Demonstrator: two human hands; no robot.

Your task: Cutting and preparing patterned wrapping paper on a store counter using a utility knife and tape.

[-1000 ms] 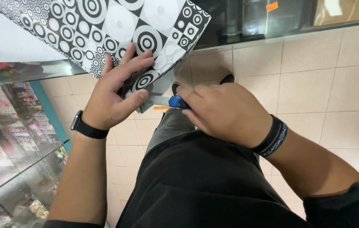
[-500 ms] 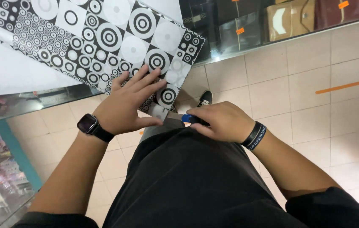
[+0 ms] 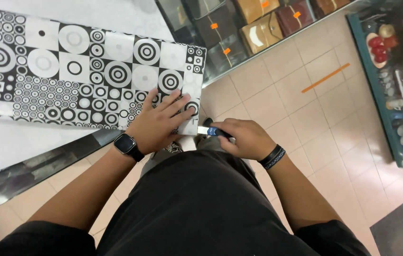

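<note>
The left hand [image 3: 156, 125] lies flat on the near right corner of a sheet of black-and-white wrapping paper [image 3: 68, 76] printed with circles and squares; its fingers [image 3: 175, 105] are spread wide and pressed down on the sheet, gripping nothing. The paper is spread over a white tabletop [image 3: 2, 142] and fills the view from nine o'clock to twelve o'clock, its right edge hanging just past the tabletop's rim. At three o'clock from the left hand, the right hand [image 3: 244, 138] is curled tight around a small cutter with a blue handle [image 3: 213, 131], whose silvery tip touches the paper's right edge beside the left thumb. A dark smartwatch [image 3: 124, 143] sits on the left wrist, a dark woven bracelet [image 3: 272, 156] on the right. Below both hands is the person's black shirt [image 3: 201, 204]. Pale floor tiles [image 3: 305, 109] spread toward two o'clock, where glass display cases [image 3: 263, 23] hold brown boxes
</note>
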